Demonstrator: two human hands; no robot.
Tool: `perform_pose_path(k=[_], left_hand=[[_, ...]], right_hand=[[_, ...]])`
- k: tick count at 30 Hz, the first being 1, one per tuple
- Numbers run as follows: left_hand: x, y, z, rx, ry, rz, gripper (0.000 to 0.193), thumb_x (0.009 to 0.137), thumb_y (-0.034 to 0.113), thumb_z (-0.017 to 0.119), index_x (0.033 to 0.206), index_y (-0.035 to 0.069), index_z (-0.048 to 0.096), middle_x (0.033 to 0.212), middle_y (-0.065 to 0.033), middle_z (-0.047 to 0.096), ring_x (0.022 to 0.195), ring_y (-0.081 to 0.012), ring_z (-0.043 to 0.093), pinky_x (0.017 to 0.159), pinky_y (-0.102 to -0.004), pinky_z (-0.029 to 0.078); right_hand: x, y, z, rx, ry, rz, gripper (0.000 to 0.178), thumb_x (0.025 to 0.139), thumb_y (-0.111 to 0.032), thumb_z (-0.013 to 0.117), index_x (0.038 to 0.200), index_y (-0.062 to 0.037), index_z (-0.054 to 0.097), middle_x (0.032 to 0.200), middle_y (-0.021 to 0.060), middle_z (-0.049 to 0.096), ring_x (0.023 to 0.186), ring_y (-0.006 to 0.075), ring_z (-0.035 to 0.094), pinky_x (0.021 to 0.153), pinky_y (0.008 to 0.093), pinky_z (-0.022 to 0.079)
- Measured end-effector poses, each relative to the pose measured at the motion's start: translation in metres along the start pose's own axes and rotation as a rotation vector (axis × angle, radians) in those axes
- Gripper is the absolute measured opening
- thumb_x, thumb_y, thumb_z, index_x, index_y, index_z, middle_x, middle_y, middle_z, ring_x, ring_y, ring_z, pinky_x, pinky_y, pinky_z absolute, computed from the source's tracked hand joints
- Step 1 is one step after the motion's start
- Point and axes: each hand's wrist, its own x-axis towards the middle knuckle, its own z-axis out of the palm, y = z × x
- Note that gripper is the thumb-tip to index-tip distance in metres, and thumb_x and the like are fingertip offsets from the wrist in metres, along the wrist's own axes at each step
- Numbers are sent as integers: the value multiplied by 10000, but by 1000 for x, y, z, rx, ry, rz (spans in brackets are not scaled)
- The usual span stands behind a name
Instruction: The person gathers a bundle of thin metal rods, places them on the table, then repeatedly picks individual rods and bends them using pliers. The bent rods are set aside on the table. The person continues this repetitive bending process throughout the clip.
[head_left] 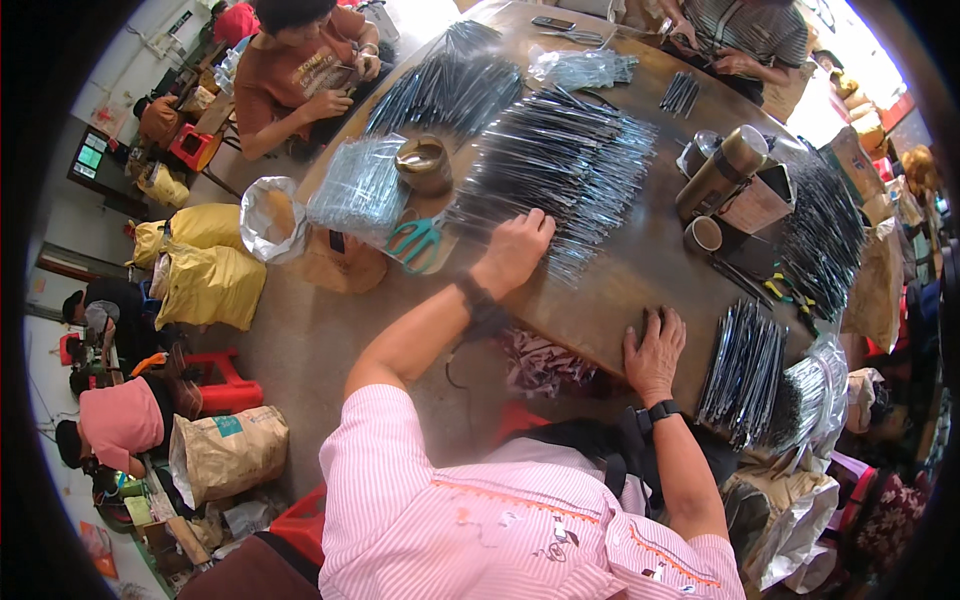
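Observation:
A broad pile of thin dark rods with shiny, clear-looking ends (pixel 575 165) spreads across the middle of the table. At its near left edge lies my left hand (pixel 515 250), its fingers curled in against the rods; what is under them is partly hidden. My right hand (pixel 655 352) rests flat near the table's front edge, fingers stretched out and holding nothing. Right of it is a neat bundle of dark rods (pixel 742 372). Teal-handled scissors (pixel 416 243) lie left of my left hand, beside a stack of clear plastic sleeves (pixel 360 190).
A brown cup (pixel 424 165) stands by the sleeves. At the right are a thermos (pixel 725 170), a paper cup (pixel 703 235), yellow-black pliers (pixel 793 292) and more rods (pixel 822 215). Two people sit across the table. An open white bag (pixel 272 220) hangs near its left edge.

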Motion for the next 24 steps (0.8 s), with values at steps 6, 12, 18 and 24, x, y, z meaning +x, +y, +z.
perform_pose_path(k=[6,12,18,24], left_hand=[[-20,59,-21,-335,44,55,139,753,51,569,891,33,566,888,-118,538,800,-285,598,703,-376,501],[-60,125,0,-623,45,4,152,793,70,653,927,27,595,903,-132,567,834,-323,602,699,-391,517],[-67,134,48,-643,76,-220,180,829,139,669,951,21,609,954,-162,579,897,-363,585,754,-429,506],[-59,145,73,-431,69,-353,131,824,175,662,874,77,590,925,-128,585,861,-350,611,697,-448,520]], right_hand=[[-3,5,5,16,35,-12,469,839,-295,624,1207,-17,538,1311,219,465,1281,388,386,1119,524,255],[-18,-1,-17,203,82,16,386,854,-200,629,1183,-19,541,1289,206,487,1226,384,431,1063,488,322],[-94,-8,-69,318,-39,-283,254,849,-130,636,1064,-3,588,1108,194,574,1078,390,523,992,469,399],[-167,25,-87,312,-60,-200,147,865,-135,628,944,-12,612,990,149,619,978,355,568,975,450,423]])
